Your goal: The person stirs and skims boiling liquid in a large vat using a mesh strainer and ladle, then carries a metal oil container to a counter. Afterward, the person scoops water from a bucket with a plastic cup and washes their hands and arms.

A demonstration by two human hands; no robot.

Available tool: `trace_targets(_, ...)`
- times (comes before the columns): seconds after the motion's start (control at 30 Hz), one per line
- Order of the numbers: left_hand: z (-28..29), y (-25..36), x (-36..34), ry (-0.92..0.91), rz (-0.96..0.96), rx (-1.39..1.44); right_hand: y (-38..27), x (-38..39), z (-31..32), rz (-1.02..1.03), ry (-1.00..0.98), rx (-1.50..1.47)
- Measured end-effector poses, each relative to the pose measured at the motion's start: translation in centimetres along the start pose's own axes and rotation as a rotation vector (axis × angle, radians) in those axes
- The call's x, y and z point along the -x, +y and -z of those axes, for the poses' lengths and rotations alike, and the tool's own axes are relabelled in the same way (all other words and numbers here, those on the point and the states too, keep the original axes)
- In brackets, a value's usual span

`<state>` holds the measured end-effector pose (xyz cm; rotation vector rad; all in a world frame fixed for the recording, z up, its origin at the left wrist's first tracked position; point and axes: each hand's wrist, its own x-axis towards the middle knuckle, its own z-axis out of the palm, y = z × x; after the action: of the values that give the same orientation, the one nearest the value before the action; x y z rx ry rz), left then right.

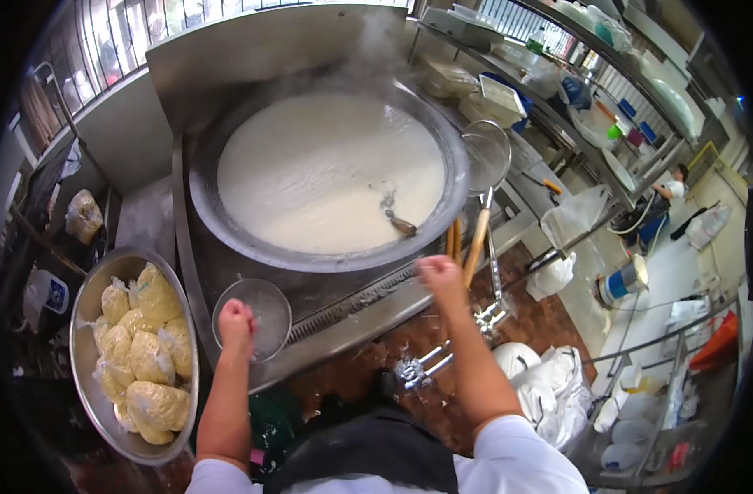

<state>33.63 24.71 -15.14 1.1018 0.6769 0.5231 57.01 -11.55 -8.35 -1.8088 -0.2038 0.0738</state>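
My left hand is closed in a loose fist over the left edge of a round mesh sieve, with no object showing in it; whether it touches the sieve I cannot tell. My right hand is also a fist, with nothing visible in it, below the lower right rim of a wide metal cauldron. Steaming white liquid fills the cauldron, and a wooden-handled utensil sticks out of it. A long-handled skimmer and wooden handles lie to the cauldron's right.
An oval steel basin of bagged pale yellow food stands at left. Shelves with containers run along the right, where a person is farther back. White sacks and a wire rack with containers are at lower right.
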Motion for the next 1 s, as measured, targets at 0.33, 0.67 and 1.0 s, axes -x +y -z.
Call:
trace_targets(0.33, 8.0, -0.1, 7.2, 0.405, -0.158, -0.749, 9.7, -6.7, 11.0, -0.131, 0.231, 0.642)
trace_targets(0.67, 5.9, 0.1, 12.4, 0.005, 0.544, -0.835, 16.6, -12.1, 14.4, -0.659, 0.112, -0.458)
trace_targets(1.0, -2.9, 5.1, 12.5, 0.126, 0.591, 0.177, 11.8, -10.6, 16.0, -0.492, 0.174, -0.228)
